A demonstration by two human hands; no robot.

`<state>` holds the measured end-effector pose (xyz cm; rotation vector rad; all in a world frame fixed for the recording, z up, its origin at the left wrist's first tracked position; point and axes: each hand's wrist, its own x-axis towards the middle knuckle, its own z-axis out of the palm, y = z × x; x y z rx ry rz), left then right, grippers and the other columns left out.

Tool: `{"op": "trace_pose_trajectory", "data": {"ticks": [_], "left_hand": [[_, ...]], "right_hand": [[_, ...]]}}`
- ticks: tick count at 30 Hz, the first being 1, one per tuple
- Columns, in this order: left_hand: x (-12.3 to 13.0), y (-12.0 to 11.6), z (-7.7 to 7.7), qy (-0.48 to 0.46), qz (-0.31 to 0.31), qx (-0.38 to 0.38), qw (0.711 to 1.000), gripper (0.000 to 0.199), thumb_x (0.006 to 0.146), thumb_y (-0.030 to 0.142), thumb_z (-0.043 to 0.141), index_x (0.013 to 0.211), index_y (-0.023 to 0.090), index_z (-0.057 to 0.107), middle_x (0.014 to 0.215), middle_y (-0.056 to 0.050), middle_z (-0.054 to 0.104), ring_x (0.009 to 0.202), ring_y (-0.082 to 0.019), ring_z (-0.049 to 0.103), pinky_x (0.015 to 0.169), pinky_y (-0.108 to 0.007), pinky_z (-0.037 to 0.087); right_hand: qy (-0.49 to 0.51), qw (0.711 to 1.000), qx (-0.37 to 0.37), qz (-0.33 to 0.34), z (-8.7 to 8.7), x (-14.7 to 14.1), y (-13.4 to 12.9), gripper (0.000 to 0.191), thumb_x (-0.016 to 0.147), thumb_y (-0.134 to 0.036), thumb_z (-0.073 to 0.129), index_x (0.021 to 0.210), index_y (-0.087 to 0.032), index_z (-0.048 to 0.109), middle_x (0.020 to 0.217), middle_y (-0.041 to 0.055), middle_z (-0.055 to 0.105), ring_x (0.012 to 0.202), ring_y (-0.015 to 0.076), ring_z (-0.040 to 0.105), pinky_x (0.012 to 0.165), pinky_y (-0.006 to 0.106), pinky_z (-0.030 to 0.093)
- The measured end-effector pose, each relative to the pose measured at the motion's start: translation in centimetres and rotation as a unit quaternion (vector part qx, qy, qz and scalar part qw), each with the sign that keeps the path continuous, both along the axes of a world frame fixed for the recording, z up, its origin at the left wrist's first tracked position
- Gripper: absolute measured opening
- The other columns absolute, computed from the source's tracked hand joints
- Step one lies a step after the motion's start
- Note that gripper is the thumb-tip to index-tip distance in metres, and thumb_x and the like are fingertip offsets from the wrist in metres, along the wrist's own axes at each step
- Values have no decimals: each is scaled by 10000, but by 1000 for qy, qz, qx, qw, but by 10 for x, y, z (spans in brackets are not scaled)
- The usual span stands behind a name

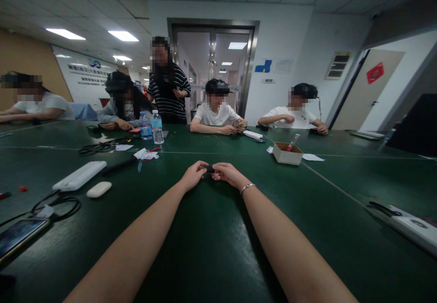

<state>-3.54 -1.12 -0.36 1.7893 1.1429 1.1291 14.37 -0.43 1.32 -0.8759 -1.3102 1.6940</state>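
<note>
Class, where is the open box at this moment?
In the head view, the box sits on the green table, to the right of the right hand, with white paper just right of it.

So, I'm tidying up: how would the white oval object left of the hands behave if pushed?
The white oval object probably slides rather than rolls, lying flat. Its smooth, rounded surface may feel slippery; its even outline suggests stiffness.

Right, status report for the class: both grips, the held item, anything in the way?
Left grip and right grip: both on small black object. Object between them, too small to identify. Papers ahead-left, open box ahead-right; neither touching the grips.
</note>
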Motion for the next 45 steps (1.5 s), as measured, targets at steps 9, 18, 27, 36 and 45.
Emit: {"op": "trace_pose_trajectory", "data": {"ticks": [9, 18, 27, 36, 45], "left_hand": [[0, -4, 4, -1, -13, -18, 1000, 290, 817, 316, 372, 983, 170, 560, 694, -9, 562, 595, -106, 512, 579, -229, 408], [2, 2, -1, -34, -31, -34, 998, 289, 823, 310, 349, 971, 152, 541, 608, -1, 553, 551, -108, 507, 553, -224, 398], [0, 0, 1, 17, 19, 0, 1000, 280, 815, 348, 408, 964, 181, 575, 925, -40, 556, 578, -81, 516, 554, -220, 413], [-1, 1, 0, 11, 14, 6, 1000, 266, 772, 284, 475, 1003, 182, 561, 873, -30, 555, 589, -87, 507, 585, -227, 424], [0, -3, 4, 4, 9, -20, 1000, 294, 805, 366, 399, 963, 188, 571, 717, 2, 548, 574, -99, 506, 551, -217, 400]], "right_hand": [[-4, 1000, 0, -8, 1, -1, -2, 48, 854, -95, 539, 857, -55, 565, 617, 100, 622, 490, 117, 605, 514, 195, 535], [9, 1000, -4, -4, 5, -2, -5, 45, 844, -96, 555, 824, -57, 563, 592, 88, 615, 475, 115, 595, 491, 190, 525], [1, 1000, -5, -9, 5, -1, -6, 47, 855, -79, 522, 845, -55, 562, 595, 91, 616, 482, 117, 599, 503, 194, 529], [0, 1000, -2, -7, 5, -1, -5, 69, 867, -74, 501, 854, -48, 563, 608, 106, 623, 483, 115, 601, 502, 188, 527], [-1, 1000, -1, -7, 5, -1, -6, 67, 869, -83, 508, 855, -49, 564, 611, 102, 620, 481, 115, 601, 502, 190, 530]]}}
